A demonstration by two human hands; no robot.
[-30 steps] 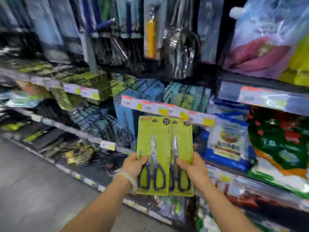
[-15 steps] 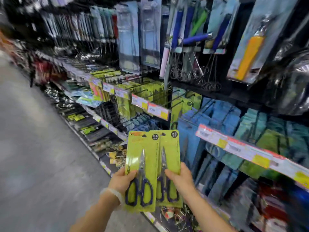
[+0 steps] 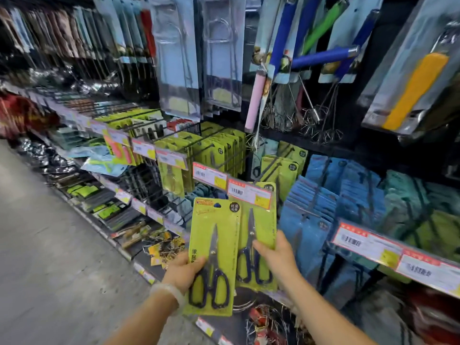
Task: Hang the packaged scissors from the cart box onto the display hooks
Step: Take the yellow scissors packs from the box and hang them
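I hold two lime-green scissor packs upright in front of the shelf. My left hand (image 3: 183, 270) grips the nearer pack (image 3: 215, 247) at its lower left. My right hand (image 3: 277, 257) grips the second pack (image 3: 261, 227) from its right side; its top edge sits behind a price tag. Just above them, black display hooks (image 3: 224, 160) carry rows of matching green scissor packs (image 3: 224, 145), with more green packs (image 3: 286, 168) to the right. The cart box is out of view.
Price-tag rails (image 3: 211, 174) run along the hook fronts. Blue packaged goods (image 3: 323, 195) hang at right, whisks (image 3: 298, 115) and utensil packs (image 3: 179, 66) above. Lower shelves hold dark goods. The grey aisle floor (image 3: 49, 257) lies at left.
My view has drawn closer to the green scissor hooks. Both hands have carried the packs up and forward, and the right pack now reaches the price tags below the hooks.
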